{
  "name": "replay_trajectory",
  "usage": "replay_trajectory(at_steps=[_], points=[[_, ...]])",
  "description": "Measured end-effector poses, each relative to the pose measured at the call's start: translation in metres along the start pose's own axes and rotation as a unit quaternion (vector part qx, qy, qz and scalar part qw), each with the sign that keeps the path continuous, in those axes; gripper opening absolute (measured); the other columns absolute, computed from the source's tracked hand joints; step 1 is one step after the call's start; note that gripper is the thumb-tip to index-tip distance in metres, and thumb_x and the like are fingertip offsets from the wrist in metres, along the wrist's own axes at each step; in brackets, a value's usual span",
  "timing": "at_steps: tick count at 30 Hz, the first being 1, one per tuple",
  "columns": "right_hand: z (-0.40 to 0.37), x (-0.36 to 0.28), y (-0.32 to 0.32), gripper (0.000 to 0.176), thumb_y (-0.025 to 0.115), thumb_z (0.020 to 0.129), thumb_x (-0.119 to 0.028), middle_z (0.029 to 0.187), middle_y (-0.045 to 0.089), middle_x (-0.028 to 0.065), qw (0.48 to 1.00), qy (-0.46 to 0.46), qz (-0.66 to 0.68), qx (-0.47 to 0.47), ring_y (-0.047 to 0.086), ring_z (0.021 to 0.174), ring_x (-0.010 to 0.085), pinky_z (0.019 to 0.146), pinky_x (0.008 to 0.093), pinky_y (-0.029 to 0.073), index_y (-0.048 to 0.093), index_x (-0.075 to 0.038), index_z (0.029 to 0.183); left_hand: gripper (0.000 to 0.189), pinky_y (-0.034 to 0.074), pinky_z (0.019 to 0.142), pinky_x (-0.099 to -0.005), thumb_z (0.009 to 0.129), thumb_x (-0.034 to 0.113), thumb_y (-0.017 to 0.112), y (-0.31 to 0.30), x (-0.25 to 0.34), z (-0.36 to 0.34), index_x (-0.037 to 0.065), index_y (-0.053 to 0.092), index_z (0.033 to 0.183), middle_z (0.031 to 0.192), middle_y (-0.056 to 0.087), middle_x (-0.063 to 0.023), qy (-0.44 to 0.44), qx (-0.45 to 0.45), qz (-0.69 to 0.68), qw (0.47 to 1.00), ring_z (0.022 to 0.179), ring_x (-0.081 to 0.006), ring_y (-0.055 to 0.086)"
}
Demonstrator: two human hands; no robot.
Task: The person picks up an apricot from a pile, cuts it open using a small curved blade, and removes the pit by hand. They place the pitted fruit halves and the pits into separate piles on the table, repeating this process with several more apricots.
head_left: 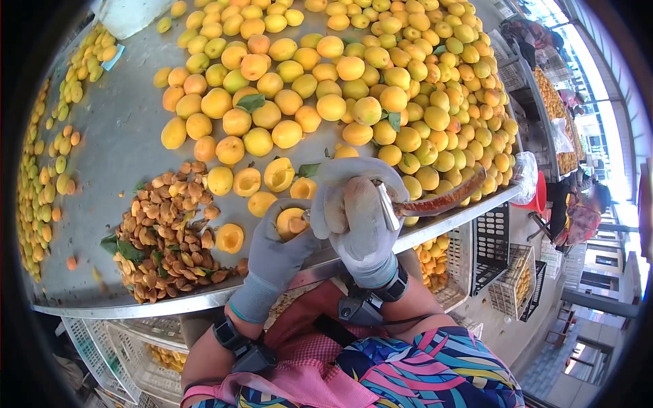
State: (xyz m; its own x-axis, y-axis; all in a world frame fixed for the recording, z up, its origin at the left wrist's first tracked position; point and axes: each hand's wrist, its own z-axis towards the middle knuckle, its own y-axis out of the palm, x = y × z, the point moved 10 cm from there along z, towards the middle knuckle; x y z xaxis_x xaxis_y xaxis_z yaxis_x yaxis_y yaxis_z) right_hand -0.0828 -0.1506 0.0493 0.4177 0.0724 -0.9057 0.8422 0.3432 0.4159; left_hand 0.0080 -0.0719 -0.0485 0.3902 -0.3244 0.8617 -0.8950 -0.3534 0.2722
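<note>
My left hand (275,248), in a grey glove, is closed around an apricot (291,222) near the table's front edge. Its fingers partly cover the fruit. Just to the right, my gloved right hand (360,217) grips a metal tool with a long curved brown handle (445,197) that sticks out to the right. The tool's working end is mostly hidden by the fingers. Beyond my hands lie cut apricot halves (278,175), hollow side up. Another hollow half (230,238) sits left of my left hand, beside a heap of brown apricot pits (166,234).
Whole apricots (435,102) pile up across the far and right side of the metal table (102,149); more line its left edge. Crates (513,279) stand below and to the right. A red bucket (537,194) is near the right edge. Other people (585,211) are farther right.
</note>
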Motion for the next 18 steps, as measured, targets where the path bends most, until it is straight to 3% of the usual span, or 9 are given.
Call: replay_trajectory(at_steps=[1,3,4,7,9,12,14,16,18], points=[[0.0,0.005,-0.006,0.02,0.057,0.087,-0.005,0.098,0.066,0.0075,1.0,0.001,0.0,0.0,0.063,0.081,0.0109,0.074,0.0254,0.051,0.06,0.002,0.107,0.039,0.053,0.073,-0.0257,0.076,0.001,0.071,-0.001,-0.003,0.001,0.004,0.055,0.112,0.098,0.062,-0.0038,-0.001,0.001,0.0,1.0,0.083,-0.012,0.061],[-0.017,-0.03,0.021,0.017,0.057,0.088,-0.004,0.097,0.067,0.0074,0.859,-0.303,-0.402,-0.094,0.063,0.08,0.0116,0.077,0.026,0.052,0.062,0.002,0.103,0.041,0.052,0.074,-0.0284,0.071,0.006,0.076,-0.001,0.015,-0.001,0.004,0.056,0.107,0.097,0.063,-0.005,0.126,0.009,0.103,0.987,0.083,-0.0136,0.061],[-0.017,-0.028,0.02,0.017,0.057,0.088,-0.004,0.097,0.067,0.0074,0.859,-0.302,-0.402,-0.095,0.063,0.08,0.0116,0.077,0.026,0.052,0.062,0.002,0.103,0.041,0.052,0.074,-0.0284,0.071,0.006,0.076,-0.001,0.013,-0.001,0.004,0.056,0.107,0.097,0.063,-0.005,0.126,0.01,0.103,0.987,0.083,-0.0136,0.061],[0.0,0.003,0.005,0.021,0.062,0.087,-0.006,0.1,0.066,0.0069,0.983,-0.083,-0.117,-0.115,0.064,0.087,0.0128,0.08,0.0273,0.052,0.062,0.002,0.106,0.04,0.05,0.077,-0.0305,0.07,0.008,0.077,-0.003,0.017,-0.002,0.003,0.057,0.104,0.096,0.063,-0.0074,0.153,0.027,0.102,0.983,0.085,-0.0147,0.061],[0.001,0.029,0.007,0.024,0.065,0.085,-0.007,0.101,0.066,0.0066,0.987,0.073,0.085,-0.119,0.064,0.091,0.0136,0.083,0.0282,0.052,0.062,0.002,0.107,0.042,0.05,0.079,-0.0296,0.07,0.009,0.076,-0.001,0.014,-0.002,0.003,0.057,0.107,0.099,0.064,-0.0101,0.13,0.014,0.113,0.985,0.087,-0.0158,0.061],[-0.001,0.035,0.006,0.022,0.068,0.082,-0.003,0.09,0.067,0.003,0.997,-0.027,0.044,-0.052,0.065,0.083,0.0133,0.074,0.0265,0.052,0.063,0.002,0.103,0.045,0.051,0.079,-0.0293,0.072,0.011,0.076,0.003,0.006,0.0,0.004,0.058,0.112,0.102,0.065,-0.0111,0.106,-0.01,0.099,0.989,0.089,-0.0183,0.064],[0.014,0.026,0.016,0.014,0.072,0.079,-0.005,0.077,0.065,0.0015,0.997,0.068,0.03,-0.03,0.062,0.072,0.0119,0.066,0.0249,0.05,0.066,0.0,0.09,0.047,0.051,0.082,-0.0308,0.073,0.013,0.076,0.002,0.004,-0.001,0.004,0.058,0.115,0.106,0.065,-0.0105,0.16,-0.032,0.227,0.96,0.093,-0.0199,0.063],[0.017,0.015,0.053,0.016,0.075,0.077,-0.011,0.076,0.065,0.0041,0.957,0.031,-0.176,-0.228,0.059,0.069,0.0102,0.062,0.0255,0.047,0.066,-0.001,0.084,0.049,0.051,0.085,-0.0322,0.073,0.015,0.076,0.009,0.0,-0.003,0.005,0.057,0.117,0.11,0.064,-0.0099,0.21,-0.054,0.35,0.911,0.097,-0.0215,0.063],[0.016,0.016,0.058,0.02,0.076,0.077,-0.016,0.075,0.064,0.0056,0.948,0.067,-0.184,-0.252,0.057,0.067,0.0095,0.062,0.0249,0.046,0.064,-0.001,0.079,0.049,0.047,0.093,-0.0356,0.076,0.019,0.075,0.016,0.01,-0.012,0.006,0.058,0.12,0.116,0.063,-0.0096,0.322,-0.031,0.403,0.856,0.107,-0.0232,0.06]])
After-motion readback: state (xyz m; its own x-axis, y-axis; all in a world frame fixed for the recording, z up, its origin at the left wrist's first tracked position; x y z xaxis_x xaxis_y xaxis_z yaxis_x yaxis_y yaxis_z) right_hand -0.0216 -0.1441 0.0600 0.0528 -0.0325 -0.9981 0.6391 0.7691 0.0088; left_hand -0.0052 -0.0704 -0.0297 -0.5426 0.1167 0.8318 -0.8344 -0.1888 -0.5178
